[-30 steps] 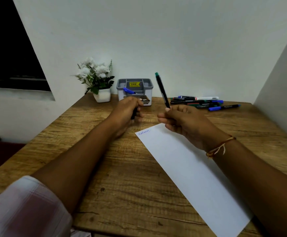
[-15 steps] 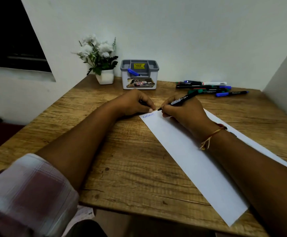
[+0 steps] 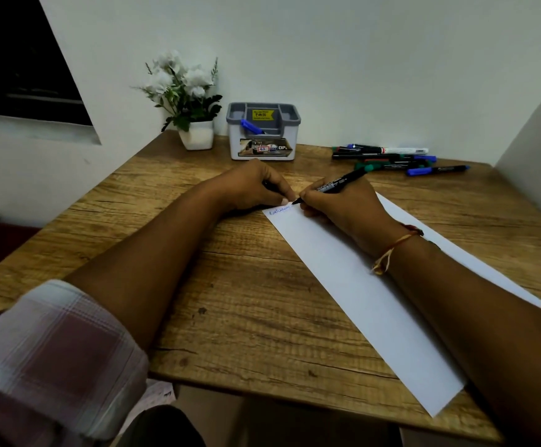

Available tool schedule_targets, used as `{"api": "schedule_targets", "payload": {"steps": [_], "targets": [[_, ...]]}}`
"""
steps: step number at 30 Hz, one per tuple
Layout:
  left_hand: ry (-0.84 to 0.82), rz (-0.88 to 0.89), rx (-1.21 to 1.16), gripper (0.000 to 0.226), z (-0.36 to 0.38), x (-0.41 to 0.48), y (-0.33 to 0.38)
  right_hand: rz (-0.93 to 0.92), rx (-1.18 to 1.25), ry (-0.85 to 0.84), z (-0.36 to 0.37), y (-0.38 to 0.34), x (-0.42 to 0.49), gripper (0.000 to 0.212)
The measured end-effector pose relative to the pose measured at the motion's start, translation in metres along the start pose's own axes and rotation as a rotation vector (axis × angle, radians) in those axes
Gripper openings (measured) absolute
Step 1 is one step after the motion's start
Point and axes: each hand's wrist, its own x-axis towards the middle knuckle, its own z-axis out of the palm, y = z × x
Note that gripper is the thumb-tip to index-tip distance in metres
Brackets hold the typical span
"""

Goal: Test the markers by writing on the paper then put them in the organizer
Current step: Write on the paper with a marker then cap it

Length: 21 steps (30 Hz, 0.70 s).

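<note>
A white sheet of paper (image 3: 353, 285) lies slantwise on the wooden table, with a short blue scribble at its far corner. My right hand (image 3: 343, 204) grips a black marker with a green end (image 3: 340, 182); its tip touches the paper just right of the scribble. My left hand (image 3: 256, 188) rests at the paper's far corner, fingers closed around a small dark object, probably the marker's cap, mostly hidden. A grey and white organizer (image 3: 262, 137) stands at the back with one blue marker (image 3: 250, 126) in it. Several loose markers (image 3: 391, 158) lie at the back right.
A small white pot of white flowers (image 3: 188, 101) stands left of the organizer. White walls close the table at the back and right. The table's front edge (image 3: 262, 388) runs below my forearms.
My right hand brought the marker down from upright in the air to the paper, tip now on the sheet. My left hand moved to the paper's corner. The view tilted downward.
</note>
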Motion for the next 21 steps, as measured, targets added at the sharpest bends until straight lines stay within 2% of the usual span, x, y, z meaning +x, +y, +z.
{"api": "schedule_targets", "payload": {"steps": [21], "targets": [[-0.017,-0.002,-0.025,0.020,-0.0003,0.0011,-0.0010,0.060,-0.015,-0.017,0.0011,0.0011,0.0042,0.016]]}}
